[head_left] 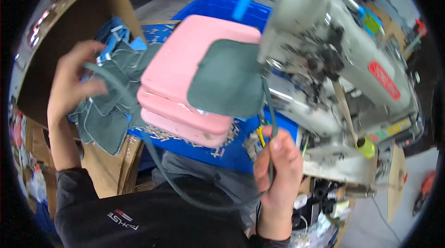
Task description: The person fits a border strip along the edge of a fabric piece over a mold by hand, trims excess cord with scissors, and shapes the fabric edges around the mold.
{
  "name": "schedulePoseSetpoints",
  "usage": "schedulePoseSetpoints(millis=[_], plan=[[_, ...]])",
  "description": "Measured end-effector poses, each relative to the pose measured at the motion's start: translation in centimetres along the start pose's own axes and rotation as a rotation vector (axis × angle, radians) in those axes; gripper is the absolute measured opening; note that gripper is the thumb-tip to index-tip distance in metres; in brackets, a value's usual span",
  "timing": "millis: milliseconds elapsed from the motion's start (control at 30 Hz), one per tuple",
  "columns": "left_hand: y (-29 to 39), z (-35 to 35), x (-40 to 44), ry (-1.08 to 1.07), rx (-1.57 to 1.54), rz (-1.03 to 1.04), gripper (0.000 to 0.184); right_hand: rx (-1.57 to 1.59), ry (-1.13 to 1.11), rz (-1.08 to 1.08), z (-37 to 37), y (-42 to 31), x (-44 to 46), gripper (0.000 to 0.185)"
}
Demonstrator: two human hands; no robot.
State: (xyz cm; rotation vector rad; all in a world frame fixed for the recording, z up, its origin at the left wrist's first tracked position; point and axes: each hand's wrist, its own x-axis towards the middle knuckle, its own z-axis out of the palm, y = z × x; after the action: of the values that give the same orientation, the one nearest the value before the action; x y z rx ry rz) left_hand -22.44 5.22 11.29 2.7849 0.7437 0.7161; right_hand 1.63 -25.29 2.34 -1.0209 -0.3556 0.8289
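My left hand (76, 76), smeared by motion, is raised at the left with its thumb and fingers apart. One end of a long dark green fabric strip (171, 180) reaches its palm; I cannot tell whether it touches. The strip loops down past my torso to my right hand (280, 169). There my thumb and fingers pinch it, below the sewing machine (320, 57). From that hand the strip runs up to the needle area. A dark green fabric piece with rounded corners (227, 78) lies beside the needle area, over stacked pink padded blocks (185, 48).
A cardboard box (79, 30) stands at the left, near a heap of green fabric pieces (109, 118). Behind the pink blocks is a blue bin (208, 6). Small scraps (167, 134) litter the blue tabletop (222, 157).
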Motion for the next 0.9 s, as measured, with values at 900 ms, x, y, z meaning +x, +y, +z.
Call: schedulePoseSetpoints(millis=[900], plan=[[12.2, 21.3, 5.3, 0.236, -0.376, 0.904, 0.028, -0.289, 0.154, -0.236, -1.6, 6.2, 7.1, 0.004]])
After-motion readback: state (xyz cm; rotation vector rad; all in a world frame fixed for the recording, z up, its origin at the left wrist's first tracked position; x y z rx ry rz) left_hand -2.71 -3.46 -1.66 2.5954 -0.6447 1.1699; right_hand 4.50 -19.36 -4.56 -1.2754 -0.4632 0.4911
